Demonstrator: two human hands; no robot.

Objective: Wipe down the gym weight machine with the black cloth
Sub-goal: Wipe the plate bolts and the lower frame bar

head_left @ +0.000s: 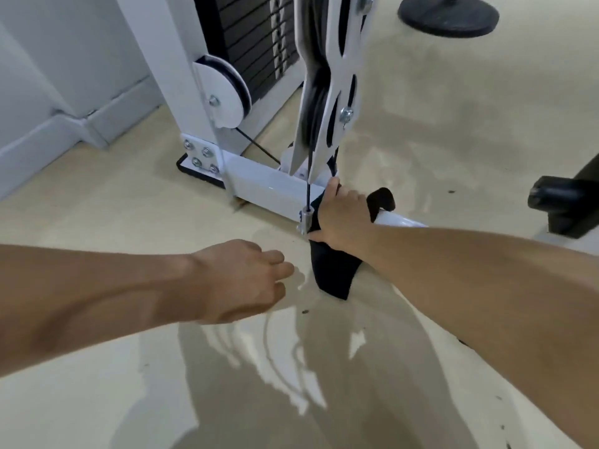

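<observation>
The white weight machine [262, 186] stands on a beige floor, with a black weight stack at the top, a pulley wheel on the left post and a low base bar running toward me. The black cloth [334, 273] is draped over that base bar, one end hanging to the floor and another flap sticking up behind my hand. My right hand [343, 215] lies on top of the cloth and presses it against the bar, fingers wrapped over it, next to a thin black cable and its metal end. My left hand [240, 280] hovers above the floor left of the cloth, fingers loosely curled, holding nothing.
A black round base plate [449, 14] sits on the floor at the top right. A black padded foot of other equipment [564, 199] juts in at the right edge. A white wall with a skirting board [64, 124] runs along the left. The glossy floor shows reflections.
</observation>
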